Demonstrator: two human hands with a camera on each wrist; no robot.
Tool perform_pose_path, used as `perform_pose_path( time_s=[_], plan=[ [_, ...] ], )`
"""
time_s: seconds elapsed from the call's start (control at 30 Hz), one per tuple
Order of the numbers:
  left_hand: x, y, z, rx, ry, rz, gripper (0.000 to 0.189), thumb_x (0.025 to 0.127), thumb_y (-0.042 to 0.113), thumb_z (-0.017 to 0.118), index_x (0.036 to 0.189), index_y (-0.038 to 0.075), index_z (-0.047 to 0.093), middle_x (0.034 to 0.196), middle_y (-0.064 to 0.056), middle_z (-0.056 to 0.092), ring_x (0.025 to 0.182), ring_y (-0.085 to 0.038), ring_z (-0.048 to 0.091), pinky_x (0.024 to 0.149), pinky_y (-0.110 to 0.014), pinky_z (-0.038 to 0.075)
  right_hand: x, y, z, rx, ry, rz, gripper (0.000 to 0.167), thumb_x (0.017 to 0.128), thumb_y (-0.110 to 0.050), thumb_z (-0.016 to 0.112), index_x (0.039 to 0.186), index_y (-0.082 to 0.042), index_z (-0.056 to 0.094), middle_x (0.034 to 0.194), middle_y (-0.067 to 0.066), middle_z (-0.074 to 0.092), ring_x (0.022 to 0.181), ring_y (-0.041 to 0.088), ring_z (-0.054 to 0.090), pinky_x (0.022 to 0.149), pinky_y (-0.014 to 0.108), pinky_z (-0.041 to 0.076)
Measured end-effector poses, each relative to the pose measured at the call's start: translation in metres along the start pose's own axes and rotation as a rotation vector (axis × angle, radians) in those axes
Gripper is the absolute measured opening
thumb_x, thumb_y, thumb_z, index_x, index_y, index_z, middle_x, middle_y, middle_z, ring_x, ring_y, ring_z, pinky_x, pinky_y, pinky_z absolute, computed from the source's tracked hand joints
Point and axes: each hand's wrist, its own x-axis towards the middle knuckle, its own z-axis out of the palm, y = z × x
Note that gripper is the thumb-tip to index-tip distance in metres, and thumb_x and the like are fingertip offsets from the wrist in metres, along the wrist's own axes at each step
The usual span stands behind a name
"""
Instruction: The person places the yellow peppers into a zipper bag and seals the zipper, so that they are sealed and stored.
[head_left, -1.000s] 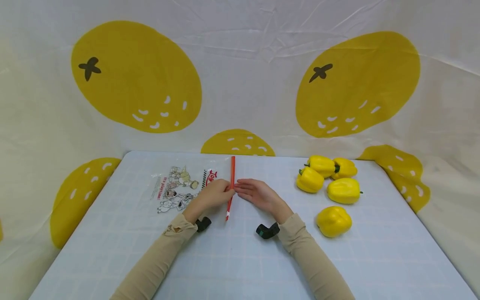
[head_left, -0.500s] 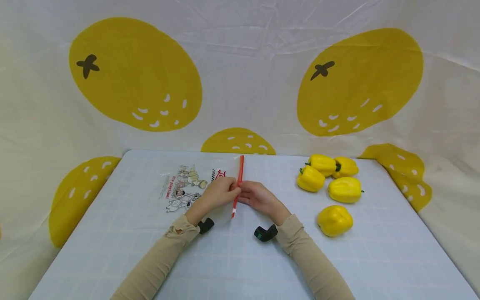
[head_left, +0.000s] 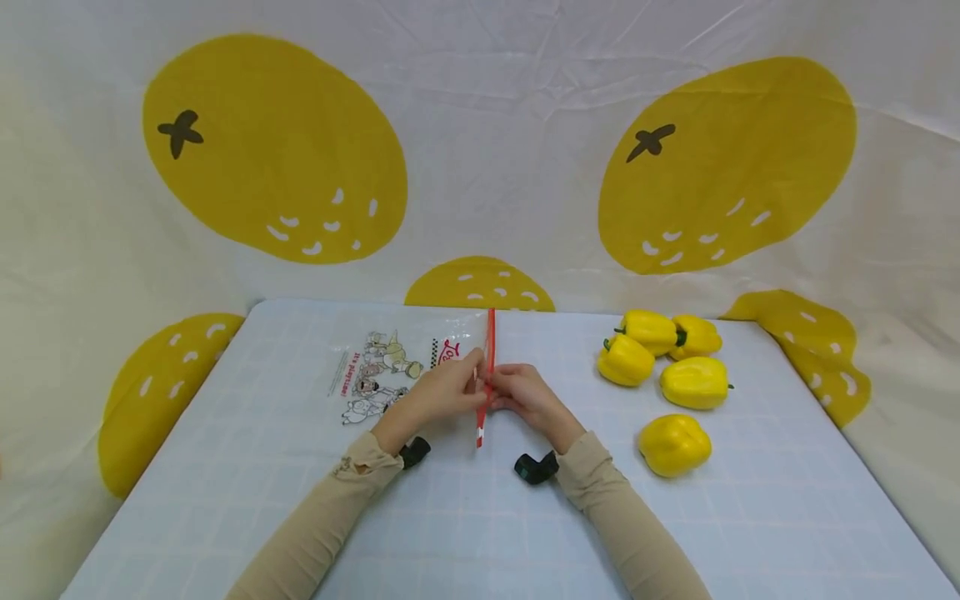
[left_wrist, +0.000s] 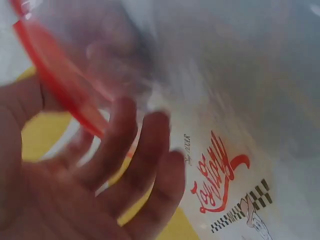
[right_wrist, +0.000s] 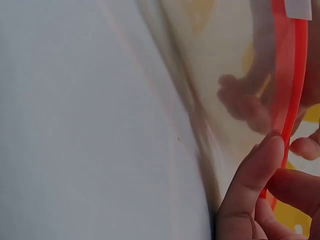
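Your right hand (head_left: 534, 402) pinched the red strip (head_left: 491, 333) along the edge of a clear plastic bag (head_left: 352, 350), thumb and finger nearly together on it. Your left hand (head_left: 435, 396) was at the same strip, its fingers bent and spaced apart; I could not tell whether it gripped the plastic. The bag stretched out over the table (head_left: 480, 533) to your left, with the strip running away from you between your hands. Your left hand covered part of the bag's print, and your right hand stood between the strip and five yellow peppers (head_left: 693, 383). Four of those were bunched toward the back right, and one sat nearer you. A black wrist camera (head_left: 536, 468) stuck out under each sleeve (head_left: 637, 533). Behind the table hung a pale cloth (head_left: 502, 167) with big yellow fruit shapes.

Only the head view took in the peppers. The left wrist view brought up the bag's red lettering (left_wrist: 220, 172), partly hidden by your hand from above. The right wrist view showed your left fingers through the clear plastic, and the strip between your right thumb and finger.
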Motion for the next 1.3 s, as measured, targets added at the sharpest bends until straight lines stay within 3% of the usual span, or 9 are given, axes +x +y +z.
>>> perform_pose_path(
  time_s=[0.1, 0.23, 0.3, 0.57, 0.7, 0.9, 1.13, 1.3],
  plan=[
    [-0.004, 0.001, 0.0, -0.025, -0.139, 0.043, 0.019, 0.091, 0.021, 0.067, 0.101, 0.012, 0.053, 0.067, 0.003, 0.048, 0.058, -0.011, 0.046, 0.055, -0.026, 0.035, 0.0, 0.002, -0.003, 0.01, 0.008, -0.01, 0.023, 0.098, -0.003, 0.053, 0.114, 0.013, 0.06, 0.079, 0.006, 0.062, 0.062, 0.014, 0.056, 0.062, 0.023, 0.051],
    [-0.007, 0.002, -0.002, -0.002, -0.175, 0.05, 0.015, 0.092, 0.024, 0.066, 0.09, 0.011, 0.057, 0.067, 0.003, 0.045, 0.06, -0.011, 0.045, 0.056, -0.026, 0.034, 0.002, 0.003, -0.005, 0.024, 0.037, -0.011, 0.025, 0.098, -0.002, 0.054, 0.118, 0.012, 0.06, 0.08, 0.006, 0.064, 0.061, 0.014, 0.056, 0.061, 0.022, 0.051],
    [-0.006, 0.003, -0.001, 0.014, -0.132, 0.052, 0.018, 0.09, 0.026, 0.067, 0.086, 0.012, 0.057, 0.065, 0.004, 0.045, 0.058, -0.01, 0.045, 0.055, -0.025, 0.033, 0.001, 0.002, -0.006, 0.012, 0.058, -0.016, 0.026, 0.098, -0.002, 0.057, 0.118, 0.013, 0.06, 0.078, 0.005, 0.063, 0.059, 0.014, 0.056, 0.059, 0.022, 0.051],
    [-0.004, 0.014, -0.003, 0.102, 0.165, 0.047, 0.035, 0.086, 0.033, 0.074, 0.071, 0.017, 0.047, 0.057, 0.006, 0.042, 0.052, -0.011, 0.042, 0.048, -0.025, 0.029, 0.001, -0.001, -0.014, -0.052, 0.138, -0.044, 0.025, 0.095, -0.001, 0.06, 0.115, 0.014, 0.06, 0.07, 0.005, 0.063, 0.059, 0.012, 0.059, 0.058, 0.022, 0.052],
    [-0.004, 0.016, -0.002, 0.114, 0.203, 0.06, 0.036, 0.086, 0.031, 0.075, 0.071, 0.016, 0.046, 0.056, 0.006, 0.041, 0.052, -0.011, 0.041, 0.048, -0.024, 0.028, 0.002, -0.002, -0.019, -0.044, 0.152, -0.036, 0.026, 0.095, -0.002, 0.061, 0.116, 0.013, 0.06, 0.072, 0.005, 0.064, 0.06, 0.012, 0.06, 0.059, 0.022, 0.053],
    [-0.004, 0.017, 0.0, 0.113, 0.194, 0.081, 0.031, 0.083, 0.028, 0.074, 0.076, 0.016, 0.046, 0.056, 0.006, 0.04, 0.052, -0.011, 0.042, 0.048, -0.024, 0.03, 0.001, -0.005, -0.021, -0.056, 0.14, -0.029, 0.028, 0.097, -0.004, 0.061, 0.119, 0.013, 0.059, 0.075, 0.006, 0.065, 0.061, 0.012, 0.06, 0.061, 0.022, 0.054],
    [-0.004, 0.018, 0.001, 0.085, 0.177, 0.038, 0.032, 0.085, 0.028, 0.075, 0.078, 0.016, 0.047, 0.058, 0.005, 0.043, 0.052, -0.011, 0.044, 0.049, -0.023, 0.031, -0.011, -0.03, -0.032, -0.335, 0.197, -0.108, 0.039, 0.102, -0.021, 0.055, 0.13, 0.005, 0.056, 0.1, 0.02, 0.068, 0.073, 0.023, 0.067, 0.07, 0.029, 0.057],
    [-0.003, 0.018, 0.001, 0.06, 0.179, 0.016, 0.035, 0.085, 0.031, 0.078, 0.08, 0.016, 0.047, 0.059, 0.004, 0.044, 0.051, -0.011, 0.042, 0.049, -0.024, 0.03, -0.024, -0.053, -0.055, -0.615, 0.375, -0.328, 0.037, 0.099, -0.019, 0.058, 0.126, 0.005, 0.059, 0.107, 0.023, 0.067, 0.09, 0.032, 0.066, 0.076, 0.032, 0.055]
  ],
)
